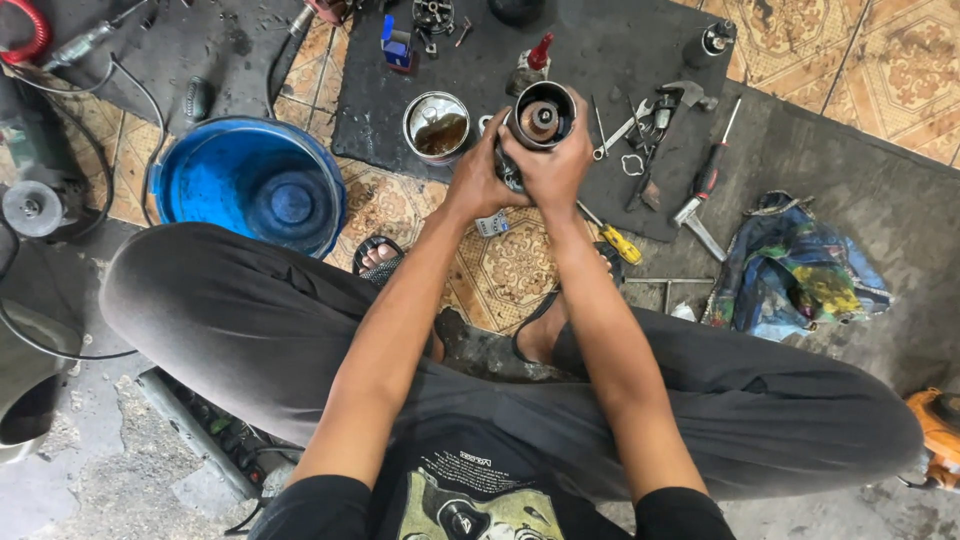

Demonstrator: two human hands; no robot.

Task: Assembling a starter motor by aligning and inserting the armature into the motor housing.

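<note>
Both my hands hold a dark cylindrical motor housing [543,118] upright above the floor, its open end facing me with a copper-coloured shaft part inside. My left hand [478,176] wraps its left side from below. My right hand [556,168] grips the right side and front. The housing hangs over the edge of a black rubber mat [610,60]. My arms reach out over my crossed legs in dark trousers.
A blue bucket [250,180] stands at left. A tin of brown liquid [437,126] sits on the mat beside the housing. A hammer, pliers, screwdrivers [707,176] and a yellow-handled tool [618,241] lie at right. A stained rag [795,270] is far right; cables and a grinder at left.
</note>
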